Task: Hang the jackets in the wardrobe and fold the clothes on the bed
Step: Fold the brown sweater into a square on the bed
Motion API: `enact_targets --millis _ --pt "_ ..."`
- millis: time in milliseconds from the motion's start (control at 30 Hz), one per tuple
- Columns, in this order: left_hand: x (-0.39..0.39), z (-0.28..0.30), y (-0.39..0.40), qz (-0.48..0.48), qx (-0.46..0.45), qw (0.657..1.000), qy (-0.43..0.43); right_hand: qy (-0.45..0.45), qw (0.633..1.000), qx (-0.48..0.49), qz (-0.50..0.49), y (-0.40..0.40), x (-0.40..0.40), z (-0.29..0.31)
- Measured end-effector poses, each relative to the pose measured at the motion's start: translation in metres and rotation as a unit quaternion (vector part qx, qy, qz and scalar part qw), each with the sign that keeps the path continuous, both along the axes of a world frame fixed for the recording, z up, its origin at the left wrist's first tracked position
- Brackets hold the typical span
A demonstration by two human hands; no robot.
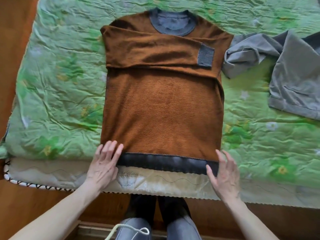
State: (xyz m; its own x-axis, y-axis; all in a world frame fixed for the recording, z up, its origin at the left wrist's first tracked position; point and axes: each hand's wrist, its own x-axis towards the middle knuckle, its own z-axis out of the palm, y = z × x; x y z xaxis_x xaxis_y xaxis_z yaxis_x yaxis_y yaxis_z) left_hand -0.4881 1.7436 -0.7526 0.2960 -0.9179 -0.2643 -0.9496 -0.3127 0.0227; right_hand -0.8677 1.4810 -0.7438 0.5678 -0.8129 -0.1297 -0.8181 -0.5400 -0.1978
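A brown sweater (162, 108) with grey collar, cuffs and hem lies flat on the bed, collar at the far end. Both sleeves are folded across its chest, one grey cuff showing at the right. My left hand (105, 161) rests at the sweater's near left corner, fingers straight beside the dark hem band. At the near right corner my right hand (223, 172) touches the hem's end with fingers spread. Neither hand curls round the fabric.
A green floral quilt (57, 94) covers the bed; its pale mattress edge (155, 184) runs along the near side. A grey garment (287, 70) lies crumpled at the right. Wooden floor (15, 32) shows at the left and below, with my legs near the bed.
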Motion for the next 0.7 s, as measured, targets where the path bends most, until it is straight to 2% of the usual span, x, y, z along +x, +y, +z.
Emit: enact_targets --millis 33,100,167,333,567,633,700 --pt "-0.001 -0.003 0.002 -0.047 0.025 0.999 0.009 0.008 0.998 0.004 0.068 0.001 -0.002 -0.001" --pt "0.000 -0.008 0.003 -0.066 0.060 0.996 0.006 0.047 0.984 0.026 0.169 0.003 -0.006 -0.005" --pt "0.004 -0.010 0.004 -0.063 0.044 0.997 0.000 0.098 0.973 0.043 0.205 0.001 -0.010 -0.010" --pt "0.023 -0.006 0.013 -0.105 -0.001 0.994 0.014 0.103 0.968 0.049 0.225 -0.010 -0.017 -0.012" --pt "0.053 0.023 -0.005 -0.057 -0.059 0.990 0.111 0.047 0.970 0.074 0.225 -0.022 -0.019 0.002" --pt "0.063 0.029 -0.012 -0.007 -0.067 0.986 0.153 0.012 0.979 0.077 0.189 -0.023 -0.009 0.006" --pt "0.071 0.036 -0.018 0.026 -0.080 0.978 0.193 -0.038 0.989 0.099 0.107 -0.027 0.006 0.009"
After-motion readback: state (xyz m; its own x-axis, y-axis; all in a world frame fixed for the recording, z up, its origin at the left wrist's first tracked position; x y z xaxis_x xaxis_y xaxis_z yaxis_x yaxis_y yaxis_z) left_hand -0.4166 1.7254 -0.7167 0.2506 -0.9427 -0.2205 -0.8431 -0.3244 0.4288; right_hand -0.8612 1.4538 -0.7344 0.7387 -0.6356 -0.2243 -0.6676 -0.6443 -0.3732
